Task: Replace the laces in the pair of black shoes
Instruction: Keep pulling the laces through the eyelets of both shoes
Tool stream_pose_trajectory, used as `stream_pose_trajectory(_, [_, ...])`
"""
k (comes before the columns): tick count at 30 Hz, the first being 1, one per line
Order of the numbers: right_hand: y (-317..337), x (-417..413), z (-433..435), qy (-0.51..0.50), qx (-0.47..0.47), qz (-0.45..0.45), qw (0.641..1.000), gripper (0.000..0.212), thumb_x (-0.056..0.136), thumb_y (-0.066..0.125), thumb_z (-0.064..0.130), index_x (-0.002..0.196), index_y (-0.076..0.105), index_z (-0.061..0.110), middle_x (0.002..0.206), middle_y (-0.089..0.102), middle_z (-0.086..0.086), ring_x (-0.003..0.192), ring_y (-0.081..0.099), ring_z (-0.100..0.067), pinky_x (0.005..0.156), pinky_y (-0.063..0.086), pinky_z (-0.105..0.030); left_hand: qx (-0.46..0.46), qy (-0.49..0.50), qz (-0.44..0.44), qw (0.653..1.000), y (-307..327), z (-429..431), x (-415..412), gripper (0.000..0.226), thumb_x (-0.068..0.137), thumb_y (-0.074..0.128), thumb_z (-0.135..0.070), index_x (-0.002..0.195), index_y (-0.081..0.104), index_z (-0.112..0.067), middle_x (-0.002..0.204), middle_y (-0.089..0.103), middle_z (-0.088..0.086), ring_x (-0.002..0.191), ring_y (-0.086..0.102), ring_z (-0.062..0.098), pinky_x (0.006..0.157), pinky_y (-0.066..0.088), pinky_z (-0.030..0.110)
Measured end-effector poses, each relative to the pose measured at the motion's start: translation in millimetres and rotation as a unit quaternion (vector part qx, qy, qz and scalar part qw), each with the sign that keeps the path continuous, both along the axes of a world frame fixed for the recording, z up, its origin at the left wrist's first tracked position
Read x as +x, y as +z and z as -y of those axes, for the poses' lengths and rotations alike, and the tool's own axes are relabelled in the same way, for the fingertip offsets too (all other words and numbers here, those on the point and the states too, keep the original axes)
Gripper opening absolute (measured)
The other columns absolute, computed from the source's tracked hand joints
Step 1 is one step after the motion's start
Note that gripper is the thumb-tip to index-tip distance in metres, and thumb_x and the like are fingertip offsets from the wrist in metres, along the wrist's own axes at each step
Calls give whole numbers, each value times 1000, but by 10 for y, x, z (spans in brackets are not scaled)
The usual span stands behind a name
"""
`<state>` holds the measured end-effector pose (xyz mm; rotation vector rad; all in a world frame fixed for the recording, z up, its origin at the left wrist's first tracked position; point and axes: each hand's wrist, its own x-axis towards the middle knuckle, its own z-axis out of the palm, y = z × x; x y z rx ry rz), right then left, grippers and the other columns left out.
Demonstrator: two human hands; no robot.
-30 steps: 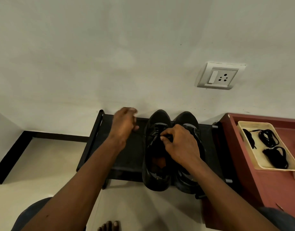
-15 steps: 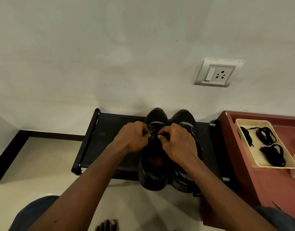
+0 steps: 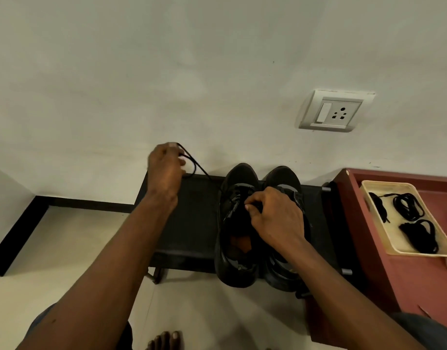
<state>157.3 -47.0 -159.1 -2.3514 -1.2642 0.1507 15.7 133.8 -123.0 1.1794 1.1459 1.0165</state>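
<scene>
Against the pale wall, black shoes (image 3: 239, 248) sit on a low rack (image 3: 192, 218). The left hand (image 3: 165, 168) pinches the old lace (image 3: 202, 170), taut from one shoe, whose eyelets the right hand (image 3: 273, 218) grips. I'd say unlacing has barely begun; fresh laces (image 3: 408, 207) wait in the tray (image 3: 391, 223)

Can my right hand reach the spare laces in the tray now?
Probably yes, once it lets go: the right hand grips the shoe, but nothing covers the spare laces in the open tray.

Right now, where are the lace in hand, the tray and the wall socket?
lace (image 3: 201, 170), head view, taut middle stretch
tray (image 3: 419, 253), head view, near rim
wall socket (image 3: 336, 112), head view, middle of plate
</scene>
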Motion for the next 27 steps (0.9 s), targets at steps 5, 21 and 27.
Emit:
stream_pose_trajectory(5, [-20,-14,-11,5,3,2,1000,15,99,66,39,109,75,35,97,48,20,88,49,-3,77,38,-24,-151,-12,227,962,110,-75,-121,20,107,45,-18,90,55,-19,69,65,-3,58,60,14,59,53,27])
stream_pose_trajectory(21, [-57,-1,-26,37,23,-41,998,21,98,68,31,117,72,24,112,53,6,95,50,-7,90,51,-30,226,-386,-457,769,-119,379,80,7,96,65,-34,100,70,-37,100,71,-13,93,65,11,84,56,36])
stream_pose_trajectory(27, [-77,12,-27,22,15,-58,998,32,98,70,33,127,65,24,113,45,9,97,52,-10,82,41,-19,228,-258,-394,852,-31,213,-48,11,92,62,-33,89,73,-30,88,72,-14,89,68,13,83,58,39])
